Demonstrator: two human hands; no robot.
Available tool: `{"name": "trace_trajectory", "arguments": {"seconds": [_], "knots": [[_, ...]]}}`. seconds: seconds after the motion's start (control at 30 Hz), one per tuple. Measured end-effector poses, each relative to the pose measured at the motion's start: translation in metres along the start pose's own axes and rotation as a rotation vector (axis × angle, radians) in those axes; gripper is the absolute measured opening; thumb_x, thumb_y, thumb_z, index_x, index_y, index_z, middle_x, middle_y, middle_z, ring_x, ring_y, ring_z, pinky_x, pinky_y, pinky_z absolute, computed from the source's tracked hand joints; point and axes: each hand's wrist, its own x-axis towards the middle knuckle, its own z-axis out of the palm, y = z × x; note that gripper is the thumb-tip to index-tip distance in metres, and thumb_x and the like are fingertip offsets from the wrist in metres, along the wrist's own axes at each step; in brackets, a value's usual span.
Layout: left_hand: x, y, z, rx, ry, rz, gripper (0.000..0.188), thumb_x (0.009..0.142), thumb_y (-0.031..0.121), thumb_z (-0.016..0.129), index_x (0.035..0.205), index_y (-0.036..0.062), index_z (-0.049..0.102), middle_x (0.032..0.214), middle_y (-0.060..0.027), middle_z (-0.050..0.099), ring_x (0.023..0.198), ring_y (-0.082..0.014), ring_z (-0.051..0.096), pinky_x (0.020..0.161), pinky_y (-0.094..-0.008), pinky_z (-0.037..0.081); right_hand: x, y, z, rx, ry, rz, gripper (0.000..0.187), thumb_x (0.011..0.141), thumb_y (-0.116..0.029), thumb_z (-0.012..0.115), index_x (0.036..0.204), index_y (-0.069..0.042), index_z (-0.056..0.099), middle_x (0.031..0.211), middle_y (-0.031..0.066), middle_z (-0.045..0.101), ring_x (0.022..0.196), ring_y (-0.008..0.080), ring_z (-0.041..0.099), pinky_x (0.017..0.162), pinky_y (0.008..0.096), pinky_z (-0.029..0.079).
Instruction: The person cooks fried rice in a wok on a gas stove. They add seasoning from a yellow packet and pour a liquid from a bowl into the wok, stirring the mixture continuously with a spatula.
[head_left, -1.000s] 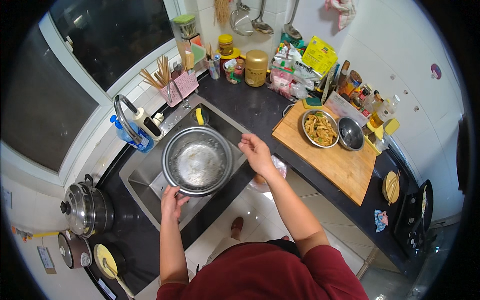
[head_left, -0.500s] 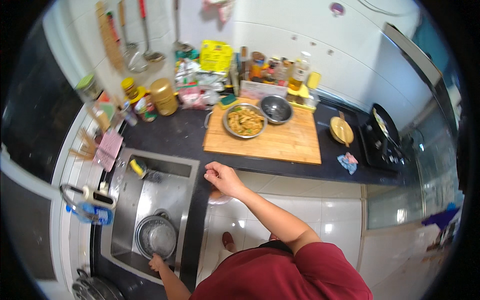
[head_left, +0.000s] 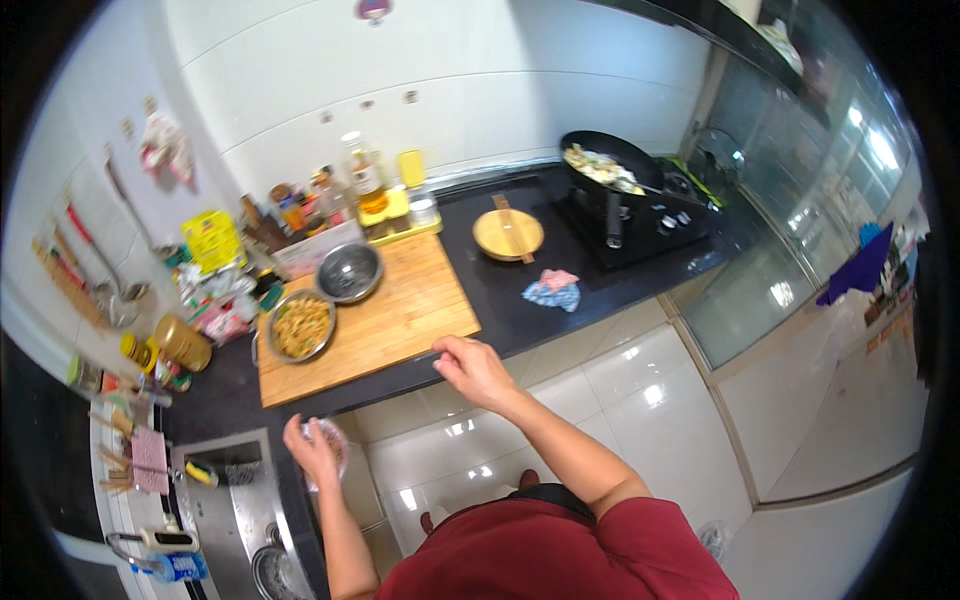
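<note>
My left hand (head_left: 313,450) is by the counter's front edge, beside the sink, with its fingers apart and nothing visible in them. Just beyond it hangs a clear plastic bag (head_left: 338,452), partly hidden by the hand. In front of the wooden cutting board (head_left: 420,285), my right hand (head_left: 474,370) hovers with loosely curled fingers and holds nothing. A metal bowl of cooked food strips (head_left: 301,326) stands on the board's left part. Beside it is a dark, empty-looking metal bowl (head_left: 349,272).
At the back right, a black wok (head_left: 613,165) with food sits on the stove (head_left: 640,235). A yellow bowl (head_left: 508,235) with chopsticks across it and a blue and pink cloth (head_left: 552,290) lie nearer. The sink (head_left: 225,510) at left holds a pot (head_left: 275,574).
My view has swung right toward the stove. My left hand has let go of the pot in the sink and come up to the counter edge. My right hand remains raised before the board.
</note>
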Motion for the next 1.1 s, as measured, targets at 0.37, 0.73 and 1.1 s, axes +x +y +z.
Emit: {"name": "trace_trajectory", "arguments": {"seconds": [0.37, 0.73, 1.1], "knots": [[-0.098, 0.247, 0.21, -0.412, -0.666, -0.02, 0.031, 0.091, 0.02, 0.066, 0.114, -0.0014, 0.062, 0.099, -0.009, 0.063, 0.09, -0.0163, 0.059, 0.083, -0.0289, 0.049, 0.023, 0.123, -0.373, -0.935, 0.56, -0.114, 0.03, 0.074, -0.01, 0.071, 0.103, -0.005, 0.064, 0.095, 0.0124, 0.063, 0.098, 0.034, 0.055, 0.085, 0.0433, 0.045], [-0.089, 0.428, 0.359, -1.035, -1.223, -0.456, 0.027, 0.101, 0.021, 0.052, 0.122, 0.0048, 0.053, 0.109, -0.0059, 0.062, 0.098, -0.0142, 0.061, 0.085, -0.0274, 0.05, 0.122, 0.295, -0.494, -1.364, 0.145, 0.277, 0.029, 0.076, -0.021, 0.073, 0.101, -0.01, 0.064, 0.086, 0.0142, 0.065, 0.085, 0.0336, 0.066, 0.068, 0.0442, 0.056], [-0.071, 0.517, 0.415, -0.904, -1.382, -0.461, 0.044, 0.098, 0.016, 0.053, 0.139, 0.0113, 0.037, 0.106, -0.0081, 0.058, 0.075, -0.0138, 0.058, 0.052, -0.026, 0.049, 0.155, 0.192, -0.595, -1.13, -0.038, 0.31, 0.023, 0.086, -0.022, 0.062, 0.106, -0.012, 0.069, 0.092, 0.0169, 0.07, 0.087, 0.035, 0.068, 0.076, 0.0467, 0.054]]}}
